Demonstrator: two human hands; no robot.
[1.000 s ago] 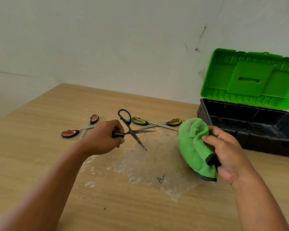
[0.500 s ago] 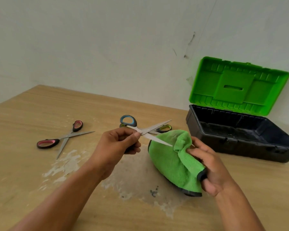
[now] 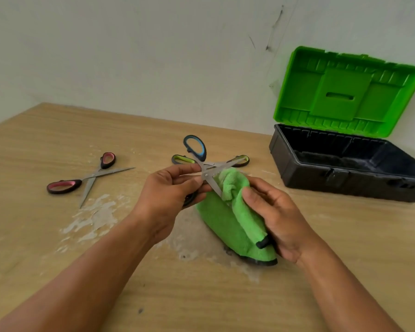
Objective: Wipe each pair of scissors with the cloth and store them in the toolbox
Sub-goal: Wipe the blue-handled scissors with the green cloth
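My left hand point(image 3: 168, 192) holds the blue-handled scissors point(image 3: 195, 147) above the table, blades spread wide, one handle loop sticking up. My right hand point(image 3: 276, 212) grips the green cloth point(image 3: 228, 219), and one blade tip is pressed into a fold of the cloth. Green-handled scissors point(image 3: 181, 159) lie on the table just behind my hands, partly hidden. Pink-handled scissors point(image 3: 65, 185) lie open at the left. The toolbox point(image 3: 340, 178) stands open at the right, black base, green lid point(image 3: 345, 92) upright.
The wooden table point(image 3: 46, 140) has a pale worn patch point(image 3: 94, 219) under and left of my hands. A white wall stands close behind the table and toolbox.
My left hand lifted the blue-handled scissors off the table and turned them. The cloth in my right hand came up to meet one blade. The camera shifted, too.
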